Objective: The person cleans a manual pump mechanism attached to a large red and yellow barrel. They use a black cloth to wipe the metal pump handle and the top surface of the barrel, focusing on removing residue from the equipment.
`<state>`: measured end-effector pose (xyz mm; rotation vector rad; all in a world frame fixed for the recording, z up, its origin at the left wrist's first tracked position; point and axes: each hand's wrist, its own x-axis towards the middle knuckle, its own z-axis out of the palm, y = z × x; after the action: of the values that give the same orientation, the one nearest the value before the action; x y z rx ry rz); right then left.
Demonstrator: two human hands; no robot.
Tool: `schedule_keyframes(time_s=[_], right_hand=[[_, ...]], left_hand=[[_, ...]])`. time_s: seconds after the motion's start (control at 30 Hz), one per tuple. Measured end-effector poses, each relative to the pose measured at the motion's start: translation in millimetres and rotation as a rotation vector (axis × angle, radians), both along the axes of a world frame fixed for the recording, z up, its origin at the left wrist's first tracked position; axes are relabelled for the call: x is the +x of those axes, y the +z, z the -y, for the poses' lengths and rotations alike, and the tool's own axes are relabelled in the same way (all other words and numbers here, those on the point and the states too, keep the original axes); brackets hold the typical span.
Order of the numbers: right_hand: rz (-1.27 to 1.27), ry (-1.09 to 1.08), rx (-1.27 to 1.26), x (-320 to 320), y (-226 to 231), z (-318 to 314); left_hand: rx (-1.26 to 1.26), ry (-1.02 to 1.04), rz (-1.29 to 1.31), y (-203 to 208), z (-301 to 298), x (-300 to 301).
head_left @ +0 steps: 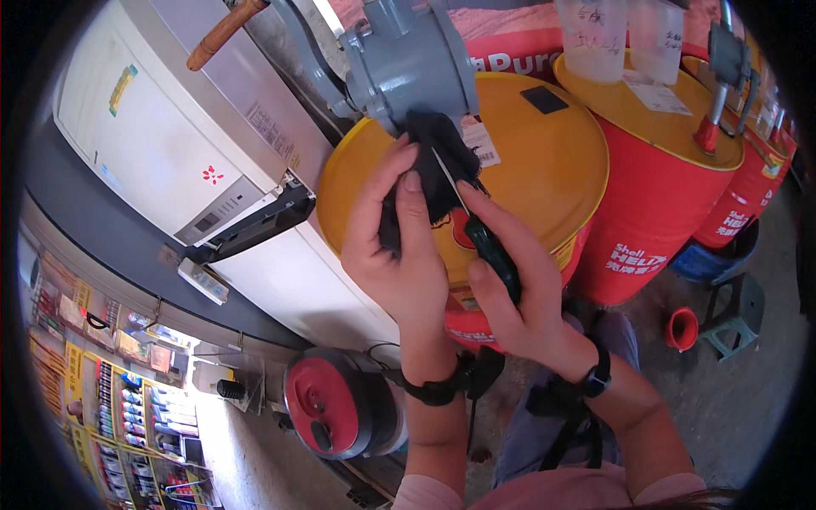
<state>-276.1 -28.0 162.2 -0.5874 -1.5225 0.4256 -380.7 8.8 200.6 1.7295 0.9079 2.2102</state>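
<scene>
Bunched in my left hand point(412, 255) is a black cloth point(442, 174), its fingers and thumb closed on the left part of it. My right hand point(518, 289) grips the dark green handle of a screwdriver point(493, 255), the index finger stretched along it. The slim metal shaft lies against the cloth, pointing up and away from me. Both hands are above the yellow top of a red drum point(544, 161). Just beyond the cloth stands a grey hand-crank pump point(412, 64) with a wooden crank handle point(223, 34); the cloth's far end meets its lower edge.
To the left stands a white appliance point(161, 127). More red drums point(633, 212) with yellow tops line the right, one bearing clear plastic jugs point(592, 38). A green stool point(735, 310), a red funnel-like cup point(681, 329) and a red-and-black round machine point(327, 399) are on the floor.
</scene>
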Motion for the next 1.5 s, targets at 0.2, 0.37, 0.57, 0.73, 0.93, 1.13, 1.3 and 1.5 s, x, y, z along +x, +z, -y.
schedule_keyframes(time_s=[0.2, 0.37, 0.57, 0.73, 0.93, 1.13, 1.3, 1.5], right_hand=[[0.109, -0.076, 0.148, 10, 2, -40], [0.204, -0.099, 0.116, 17, -3, -52], [0.162, -0.105, 0.203, 9, -9, -63], [0.137, -0.065, 0.178, 9, -10, -62], [0.099, -0.152, 0.251, 2, -9, -66], [0.033, -0.103, 0.264, -1, -8, -65], [-0.047, 0.073, 0.12, 3, -4, -60], [-0.057, 0.218, -0.039, 11, 4, -54]], left_hand=[[0.014, 0.055, -0.023, 7, -2, 3], [0.004, 0.1, -0.013, 2, -3, 9], [0.084, 0.249, -0.068, 2, -6, 20], [0.075, 0.334, -0.159, 4, -5, 23], [0.083, 0.329, -0.143, 1, -6, 23], [0.057, 0.346, -0.229, 2, -4, 17], [0.076, 0.326, -0.23, 2, -2, 17], [0.051, 0.328, -0.273, 6, 0, 16]])
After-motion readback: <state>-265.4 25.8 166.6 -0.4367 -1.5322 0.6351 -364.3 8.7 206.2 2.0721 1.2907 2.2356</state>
